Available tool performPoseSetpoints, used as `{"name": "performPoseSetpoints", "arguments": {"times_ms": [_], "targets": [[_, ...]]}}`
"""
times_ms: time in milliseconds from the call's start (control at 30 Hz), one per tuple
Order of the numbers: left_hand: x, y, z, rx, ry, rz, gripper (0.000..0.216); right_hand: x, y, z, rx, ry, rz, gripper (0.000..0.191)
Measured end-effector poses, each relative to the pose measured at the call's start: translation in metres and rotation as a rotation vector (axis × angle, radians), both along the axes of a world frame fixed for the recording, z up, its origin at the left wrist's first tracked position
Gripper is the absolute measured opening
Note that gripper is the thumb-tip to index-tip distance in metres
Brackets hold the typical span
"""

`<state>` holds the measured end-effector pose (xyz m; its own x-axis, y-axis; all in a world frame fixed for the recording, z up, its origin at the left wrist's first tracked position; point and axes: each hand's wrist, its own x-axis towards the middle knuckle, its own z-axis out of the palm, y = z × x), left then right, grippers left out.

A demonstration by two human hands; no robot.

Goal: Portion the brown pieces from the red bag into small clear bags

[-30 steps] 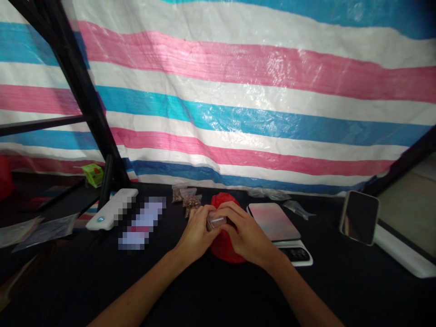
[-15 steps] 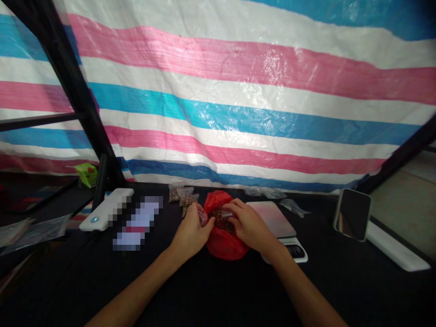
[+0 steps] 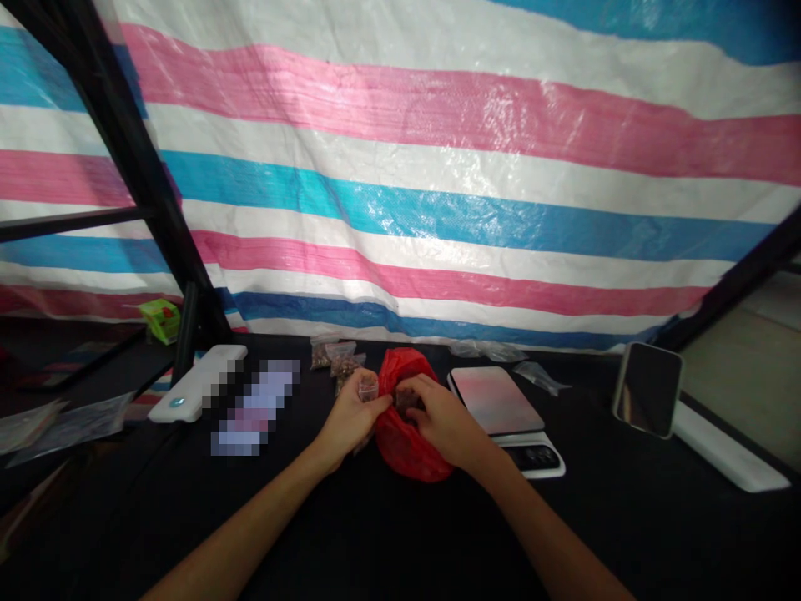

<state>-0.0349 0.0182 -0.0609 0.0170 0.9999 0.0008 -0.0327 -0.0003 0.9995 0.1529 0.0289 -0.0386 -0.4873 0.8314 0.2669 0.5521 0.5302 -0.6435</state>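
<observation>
Your red plastic bag sits open on the black surface, between your two hands, with dark contents partly visible in its mouth. Your left hand, at the bag's left edge, has its fingers closed around a small clear bag. Your right hand curls its fingers into the mouth of the red bag; you cannot tell whether they grip anything. Just beyond your left hand lie small filled bags. To the right of the red bag is a scale, with clear plastic bags behind it. Farther right, a phone stands tilted; well to the left lies a white device. A striped sheet hangs behind everything.
</observation>
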Motion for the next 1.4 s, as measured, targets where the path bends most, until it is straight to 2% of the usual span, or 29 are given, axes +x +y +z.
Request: {"name": "performPoseSetpoints", "arguments": {"times_ms": [67, 133, 200, 367, 600, 667, 733, 833, 933, 1033, 1133, 1233, 1267, 1400], "targets": [[-0.002, 0.001, 0.001, 0.109, 0.084, 0.045, 0.025, -0.001, 0.001, -0.001, -0.07, 0.121, -0.012, 0.041], [-0.005, 0.001, 0.003, 0.305, 0.258, 0.147, 0.019, -0.001, 0.003, 0.001, -0.122, 0.237, -0.017, 0.039], [-0.008, 0.0, 0.006, 0.437, 0.422, 0.213, 0.014, 0.0, 0.004, 0.006, -0.12, 0.322, -0.016, 0.035], [-0.006, -0.008, 0.007, 0.407, 0.531, 0.074, 0.02, -0.001, -0.002, 0.023, 0.048, 0.352, 0.008, 0.035], [0.0, -0.01, 0.001, 0.415, 0.418, -0.023, 0.021, -0.007, -0.016, 0.024, 0.374, 0.041, 0.159, 0.046], [0.0, -0.009, 0.001, 0.41, 0.403, -0.025, 0.021, -0.006, -0.014, 0.024, 0.449, 0.02, 0.126, 0.047], [0.0, -0.009, 0.002, 0.395, 0.409, -0.016, 0.019, -0.002, -0.011, 0.025, 0.48, 0.036, 0.03, 0.046], [0.0, -0.009, 0.002, 0.393, 0.407, 0.012, 0.016, 0.006, -0.003, 0.027, 0.43, -0.003, -0.116, 0.038], [-0.001, -0.009, -0.001, 0.483, 0.396, 0.098, 0.032, 0.011, 0.002, 0.028, 0.336, -0.099, -0.088, 0.034], [-0.004, -0.008, -0.006, 0.596, 0.435, 0.161, 0.048, 0.009, -0.004, 0.031, 0.299, -0.026, -0.018, 0.044], [-0.008, -0.008, -0.01, 0.65, 0.486, 0.115, 0.05, -0.001, -0.016, 0.035, 0.258, 0.02, 0.091, 0.042], [-0.008, -0.01, -0.012, 0.664, 0.523, 0.006, 0.057, -0.012, -0.026, 0.036, 0.269, 0.011, 0.147, 0.015], [-0.007, -0.011, -0.011, 0.652, 0.516, -0.009, 0.061, -0.013, -0.026, 0.036, 0.272, 0.04, 0.14, 0.007], [-0.005, -0.018, 0.001, 0.606, 0.478, 0.004, 0.09, 0.003, -0.013, 0.04, 0.191, 0.351, -0.025, 0.009]]}}
